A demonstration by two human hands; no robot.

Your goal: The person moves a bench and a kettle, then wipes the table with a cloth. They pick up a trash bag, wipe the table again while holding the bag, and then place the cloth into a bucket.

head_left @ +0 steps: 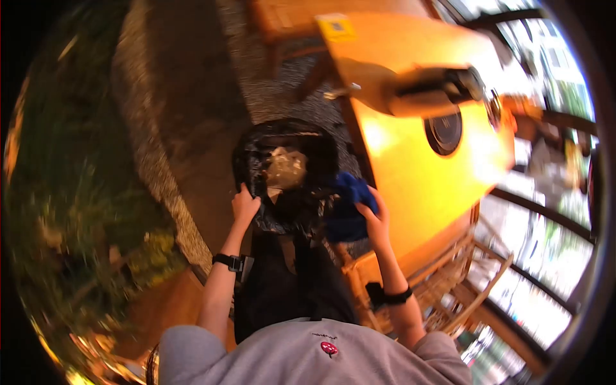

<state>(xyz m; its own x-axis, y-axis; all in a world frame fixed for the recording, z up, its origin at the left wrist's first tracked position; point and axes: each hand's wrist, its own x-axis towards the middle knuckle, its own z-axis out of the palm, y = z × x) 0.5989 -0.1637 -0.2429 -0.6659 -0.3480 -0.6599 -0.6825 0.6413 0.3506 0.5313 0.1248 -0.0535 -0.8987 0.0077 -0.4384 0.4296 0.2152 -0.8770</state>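
A trash bin lined with a black plastic bag (pixel 321 138) is in front of my legs, its mouth facing up at me. Inside lies some pale crumpled waste (pixel 286 168). My left hand (pixel 245 205) is closed on the bag's near-left rim. On the other side, my right hand (pixel 378 221) grips a blue cloth (pixel 350 208), which is bunched up beside the bin's right rim. Whether the cloth touches the bag cannot be made out, as the picture is smeared there.
To the right stands an orange wooden table (pixel 404 192). It bears a round black disc (pixel 444 133), a blurred dark upright object (pixel 443 86) and a yellow card (pixel 336 27). A wooden chair (pixel 462 282) is at lower right. Plants (pixel 83 173) border the path on the left.
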